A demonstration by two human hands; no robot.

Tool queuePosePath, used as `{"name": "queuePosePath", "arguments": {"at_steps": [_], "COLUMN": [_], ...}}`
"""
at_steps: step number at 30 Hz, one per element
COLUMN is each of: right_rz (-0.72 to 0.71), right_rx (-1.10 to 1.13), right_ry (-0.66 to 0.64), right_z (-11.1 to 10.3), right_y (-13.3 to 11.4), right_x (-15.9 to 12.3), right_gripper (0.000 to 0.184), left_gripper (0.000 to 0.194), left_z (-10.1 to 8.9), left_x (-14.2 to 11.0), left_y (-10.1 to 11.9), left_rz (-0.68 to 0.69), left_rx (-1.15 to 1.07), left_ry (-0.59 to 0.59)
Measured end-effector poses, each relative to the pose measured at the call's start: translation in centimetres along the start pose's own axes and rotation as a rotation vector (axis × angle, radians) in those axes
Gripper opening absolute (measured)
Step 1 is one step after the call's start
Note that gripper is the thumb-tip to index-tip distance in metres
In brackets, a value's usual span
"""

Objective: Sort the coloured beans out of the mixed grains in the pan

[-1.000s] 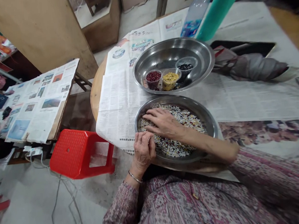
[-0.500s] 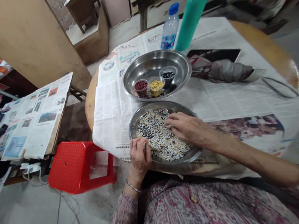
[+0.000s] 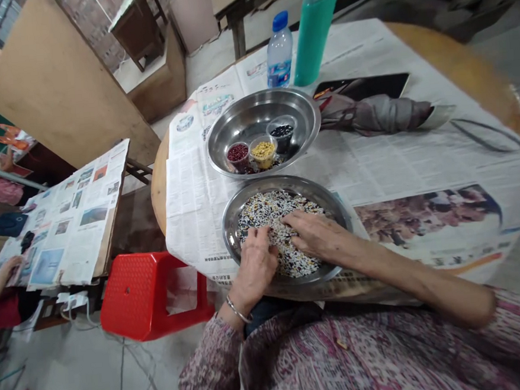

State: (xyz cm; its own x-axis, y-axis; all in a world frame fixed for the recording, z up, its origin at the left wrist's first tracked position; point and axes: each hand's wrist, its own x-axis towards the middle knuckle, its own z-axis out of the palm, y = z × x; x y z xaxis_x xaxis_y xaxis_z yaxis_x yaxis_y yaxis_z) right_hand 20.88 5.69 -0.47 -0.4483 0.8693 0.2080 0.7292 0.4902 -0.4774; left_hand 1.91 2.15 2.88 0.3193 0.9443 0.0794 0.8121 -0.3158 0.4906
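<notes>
At a round wooden table (image 3: 456, 65) spread with newspaper (image 3: 192, 191), a shallow steel basin (image 3: 286, 183) sits at the near edge, its polished rim curving around a mass of mixed grains (image 3: 267, 209); the small, hard, glossy bits of black, white and yellow lie in a thin, pebbly layer, with bare steel showing along the basin's left side; the left hand (image 3: 256, 263) rests on the near part of the grains, fingers loosely curved and gripping nothing that shows; a thin metal bangle (image 3: 236, 309) circles its wrist; the right hand (image 3: 316, 234) lies flatter on the grains, fingers stretched forward and slightly parted; the two hands sit just apart, both open; a patterned sleeve (image 3: 213, 364) covers the left forearm, while the right forearm (image 3: 408, 279) is bare.

Beyond, a second, deeper steel basin (image 3: 246, 124) holds three clear round tubs: red beans (image 3: 238, 153), yellow grains (image 3: 263, 151) and black beans (image 3: 281, 131); past it stand a plastic water bottle (image 3: 279, 51) and a teal flask (image 3: 314, 31); a folded grey umbrella (image 3: 374, 114) lies to the right on a flat black slab (image 3: 359, 86); a red plastic stool (image 3: 151, 297) stands below the table's edge; at far left, another person's hand (image 3: 7, 271) rests on a newspaper-covered board (image 3: 75, 220).
</notes>
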Motion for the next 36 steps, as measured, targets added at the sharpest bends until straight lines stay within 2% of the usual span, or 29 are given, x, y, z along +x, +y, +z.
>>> {"name": "queuePosePath", "arguments": {"at_steps": [3, 6, 9, 13, 16, 21, 22, 25, 28, 30, 36], "right_rz": [0.097, 0.182, 0.131, 0.052, 0.040, 0.033, 0.031, 0.065, 0.122, 0.098, -0.131], "right_rx": [0.116, 0.192, 0.193, 0.083, -0.065, -0.218, -0.213, -0.145, -0.022, 0.076, 0.216], "right_ry": [-0.040, -0.095, -0.062, 0.019, 0.030, -0.014, -0.025, -0.078, -0.192, -0.246, -0.195], "right_z": [0.3, -0.4, -1.3, -1.8, -1.8, -1.3, -1.2, -1.3, -2.1, -2.7, -3.2], "right_y": [-0.5, -0.9, -1.2, -0.8, -0.1, 0.0, -0.1, -0.4, -0.4, -0.4, -0.9], "right_x": [1.1, 2.7, 4.3, 6.1, 6.8, 7.1, 7.1, 7.2, 6.8, 5.9, 0.8], "right_gripper": [0.030, 0.028, 0.030, 0.032, 0.035, 0.040, 0.039, 0.029, 0.016, 0.014, 0.019], "left_gripper": [0.049, 0.045, 0.043, 0.044, 0.046, 0.069, 0.065, 0.039, 0.025, 0.022, 0.025], "left_z": [1.3, 1.5, 1.1, 0.2, -0.5, -0.4, -0.2, 0.3, 0.2, -0.2, -2.5], "left_x": [0.9, 2.2, 3.9, 5.8, 6.3, 6.6, 6.7, 7.1, 6.4, 5.2, 0.1], "left_y": [-0.2, -0.7, -1.4, -2.3, -2.8, -2.9, -2.9, -2.8, -2.6, -2.3, 0.2], "left_rz": [-0.022, -0.069, -0.027, 0.059, 0.049, 0.014, 0.010, 0.010, 0.031, 0.063, 0.152], "left_rx": [-0.092, -0.167, -0.184, -0.113, -0.004, 0.092, 0.091, 0.072, 0.030, -0.002, -0.050], "left_ry": [0.086, 0.129, 0.184, 0.239, 0.201, 0.059, 0.051, 0.054, 0.057, 0.041, -0.109]}}
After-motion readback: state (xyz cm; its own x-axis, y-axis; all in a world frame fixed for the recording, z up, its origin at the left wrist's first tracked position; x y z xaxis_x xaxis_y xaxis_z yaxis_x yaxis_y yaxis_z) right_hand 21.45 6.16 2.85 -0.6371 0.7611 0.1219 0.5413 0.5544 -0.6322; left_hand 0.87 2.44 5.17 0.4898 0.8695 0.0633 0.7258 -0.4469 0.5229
